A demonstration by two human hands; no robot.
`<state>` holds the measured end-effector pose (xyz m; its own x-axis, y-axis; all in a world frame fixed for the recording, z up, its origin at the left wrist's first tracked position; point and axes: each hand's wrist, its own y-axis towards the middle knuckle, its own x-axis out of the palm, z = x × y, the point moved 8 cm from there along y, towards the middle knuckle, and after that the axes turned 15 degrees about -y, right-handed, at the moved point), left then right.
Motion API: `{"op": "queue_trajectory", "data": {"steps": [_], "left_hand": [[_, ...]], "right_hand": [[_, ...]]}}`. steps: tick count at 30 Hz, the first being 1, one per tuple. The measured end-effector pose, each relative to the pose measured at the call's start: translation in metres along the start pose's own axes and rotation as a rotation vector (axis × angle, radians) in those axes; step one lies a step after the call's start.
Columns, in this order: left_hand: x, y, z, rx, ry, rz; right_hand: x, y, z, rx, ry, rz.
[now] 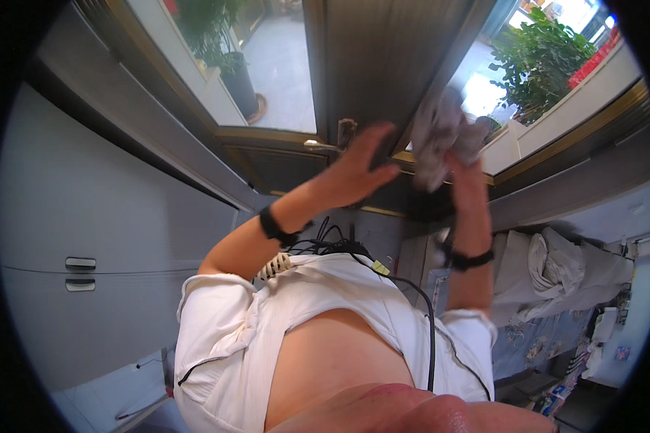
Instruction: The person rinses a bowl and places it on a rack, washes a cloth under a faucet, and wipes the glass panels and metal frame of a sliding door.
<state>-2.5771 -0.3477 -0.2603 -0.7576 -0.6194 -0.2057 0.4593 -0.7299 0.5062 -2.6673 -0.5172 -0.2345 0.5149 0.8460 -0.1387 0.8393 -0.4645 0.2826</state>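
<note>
My right hand (463,162) grips a crumpled greyish cloth (447,135), blurred, in front of the lower part of a glass pane in a dark brown door frame (379,59). To its left, my left hand (357,168) is raised with thumb and fingers apart, holding nothing. Just behind that hand, a metal door handle (325,145) shows on the left door panel. Whether the cloth touches the glass cannot be told. Both wrists wear black bands.
Leafy potted plants (547,65) stand beyond the glass. A grey cabinet (86,216) with two handles is at the left. Black cables (330,243) hang near my waist. Bunched beige fabric (552,265) lies at the right.
</note>
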Motion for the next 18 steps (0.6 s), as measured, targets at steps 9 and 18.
{"op": "queue_trajectory", "data": {"steps": [9, 18], "left_hand": [[-0.147, -0.14, -0.021, -0.382, -0.283, 0.404], [-0.177, -0.266, -0.031, -0.603, -0.167, 0.701]], "right_hand": [[0.121, 0.085, -0.227, -1.22, -1.446, 0.84], [0.187, 0.04, 0.074, -0.978, -1.497, -0.086]]}}
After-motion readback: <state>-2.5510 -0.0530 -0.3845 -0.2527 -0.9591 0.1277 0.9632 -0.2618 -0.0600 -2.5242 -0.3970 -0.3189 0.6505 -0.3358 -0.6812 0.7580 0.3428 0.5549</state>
